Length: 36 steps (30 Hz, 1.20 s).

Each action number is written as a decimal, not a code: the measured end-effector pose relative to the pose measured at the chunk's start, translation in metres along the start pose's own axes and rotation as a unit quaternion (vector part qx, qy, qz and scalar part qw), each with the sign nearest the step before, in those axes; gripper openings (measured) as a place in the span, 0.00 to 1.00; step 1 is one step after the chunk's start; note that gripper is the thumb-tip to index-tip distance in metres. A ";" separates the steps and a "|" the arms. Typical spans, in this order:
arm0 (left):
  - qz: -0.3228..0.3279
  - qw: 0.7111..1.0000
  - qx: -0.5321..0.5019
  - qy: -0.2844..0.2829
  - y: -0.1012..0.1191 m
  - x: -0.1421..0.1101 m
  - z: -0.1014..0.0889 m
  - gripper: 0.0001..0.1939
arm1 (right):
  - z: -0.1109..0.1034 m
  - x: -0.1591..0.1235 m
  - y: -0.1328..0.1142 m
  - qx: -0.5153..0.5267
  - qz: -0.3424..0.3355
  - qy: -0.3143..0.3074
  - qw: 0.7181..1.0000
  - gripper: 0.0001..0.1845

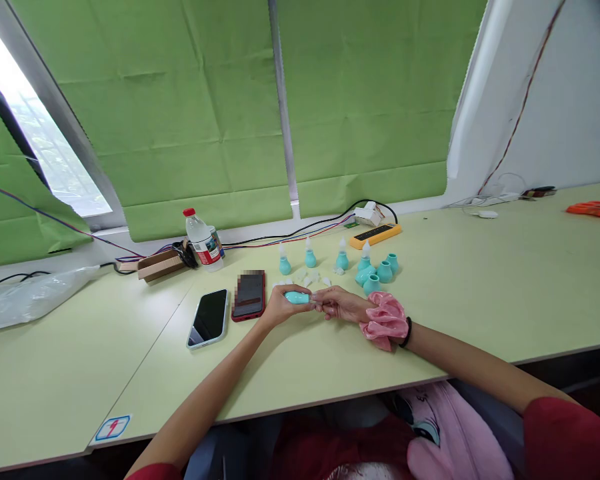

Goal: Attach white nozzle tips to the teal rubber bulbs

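While holding a glossy turquoise squeeze bulb [297,298] on its side in the left hand [279,307], over the pale tabletop [480,287], wrapping thumb and fingers around the rounded body. Meeting the bulb's other end with the right hand [347,305], fingertips drawn narrow together (showing too small to tell a pinched tip from the bulb's own neck). Seeing four matching tipped bulbs [285,266] standing behind the hands, loose translucent tips [327,282] lying on the near side of the row, and bare-mouthed bulbs [384,271] clustering behind the pink scrunchie [386,319].

Judging by looks, probably handling something light and soft — rubbery, giving under a squeeze, hardly fragile — but perhaps slipping a little on that smooth skin. Best gripping around the widest part of the belly, lightly enough to avoid denting it, and leaving the mouth uncovered.
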<state>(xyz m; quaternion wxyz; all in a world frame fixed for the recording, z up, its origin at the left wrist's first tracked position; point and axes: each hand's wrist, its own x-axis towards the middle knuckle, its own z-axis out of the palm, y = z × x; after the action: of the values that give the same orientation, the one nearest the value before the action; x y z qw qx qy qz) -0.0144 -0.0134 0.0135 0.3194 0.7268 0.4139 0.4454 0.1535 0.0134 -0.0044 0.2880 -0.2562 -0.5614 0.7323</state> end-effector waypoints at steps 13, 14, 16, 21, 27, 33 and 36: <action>-0.067 0.977 0.030 0.200 -0.018 0.003 0.005 0.18 | -0.013 0.008 0.008 -0.610 -0.279 0.268 0.691 0.27; -0.072 0.976 0.031 0.203 -0.019 0.003 0.005 0.18 | -0.015 0.008 0.010 -0.644 -0.242 0.250 0.681 0.26; -0.080 0.976 0.030 0.199 -0.022 0.004 0.005 0.18 | -0.019 0.009 0.014 -0.689 -0.173 0.199 0.675 0.22; -0.089 0.981 0.019 0.172 -0.025 0.005 0.008 0.18 | -0.021 0.012 0.018 -0.705 -0.176 0.152 0.670 0.15; -0.112 0.981 -0.017 0.157 -0.026 0.005 0.010 0.19 | -0.020 0.013 0.015 -0.621 -0.267 0.213 0.705 0.13; -0.146 0.976 -0.082 0.141 -0.022 0.005 0.010 0.21 | -0.009 0.010 0.009 -0.347 -0.285 0.234 0.863 0.12; -0.158 0.972 -0.113 0.133 -0.020 0.005 0.008 0.22 | -0.006 0.009 0.005 -0.164 -0.221 0.198 0.941 0.17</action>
<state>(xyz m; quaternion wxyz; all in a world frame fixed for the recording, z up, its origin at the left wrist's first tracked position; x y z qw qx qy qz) -0.0118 -0.0006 -0.0045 0.4079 0.5454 0.5097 0.5257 0.1511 0.0228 -0.0109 0.5016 -0.3092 -0.6481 0.4825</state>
